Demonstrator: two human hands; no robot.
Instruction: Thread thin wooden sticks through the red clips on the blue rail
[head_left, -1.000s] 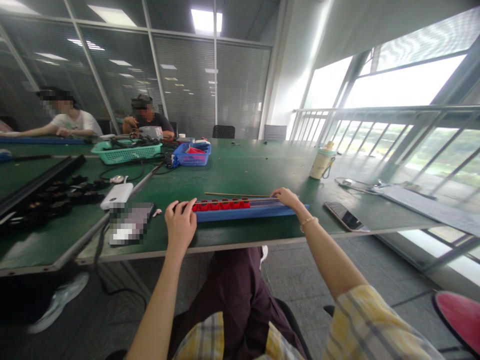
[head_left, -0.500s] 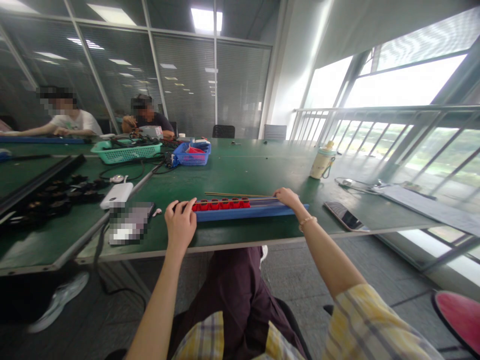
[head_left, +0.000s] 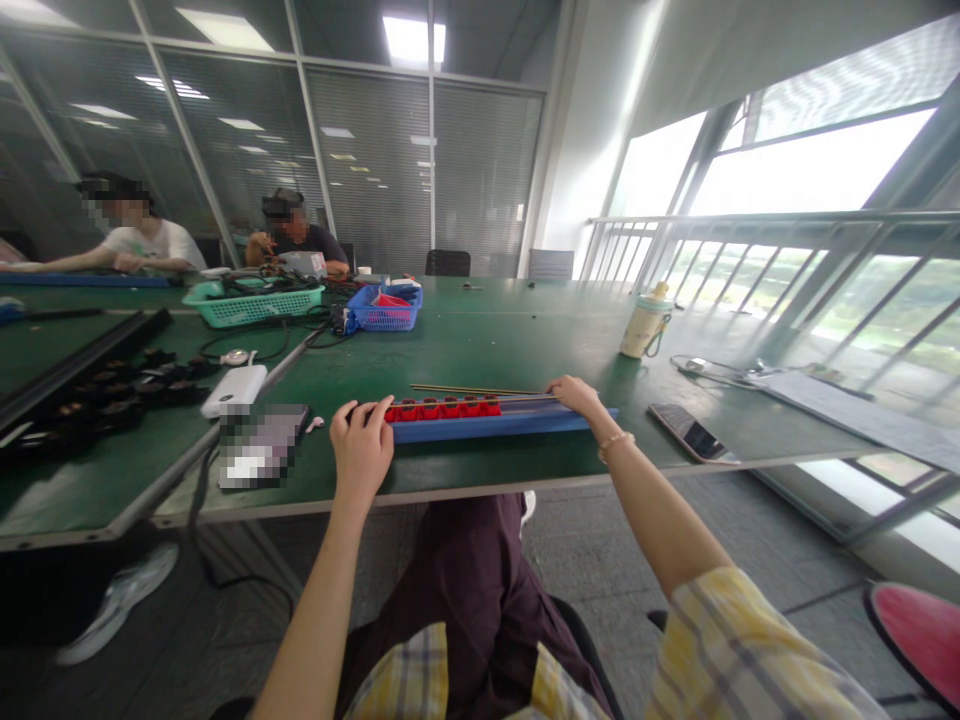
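A long blue trough [head_left: 487, 426] lies lengthwise along the near edge of the green table. Several red blocks [head_left: 450, 408] sit in a row in its left half. Over its far side runs a thin light strip [head_left: 517, 399], spanning from hand to hand. My left hand [head_left: 362, 445] is closed over the trough's left end, fingertips at the leftmost red block. My right hand [head_left: 576, 394] closes on the strip near the right end; its fingertips are partly hidden. Just behind the trough lies another thin, yellowish-edged strip [head_left: 457, 388].
Phones [head_left: 690, 432] lie at right and left, the left one beside an earbud [head_left: 315, 425]. A bottle [head_left: 643, 325] stands at back right. Green [head_left: 255, 308] and blue [head_left: 386, 316] baskets hold cables and parts. Black parts [head_left: 112, 385] lie left. Two people sit across the table.
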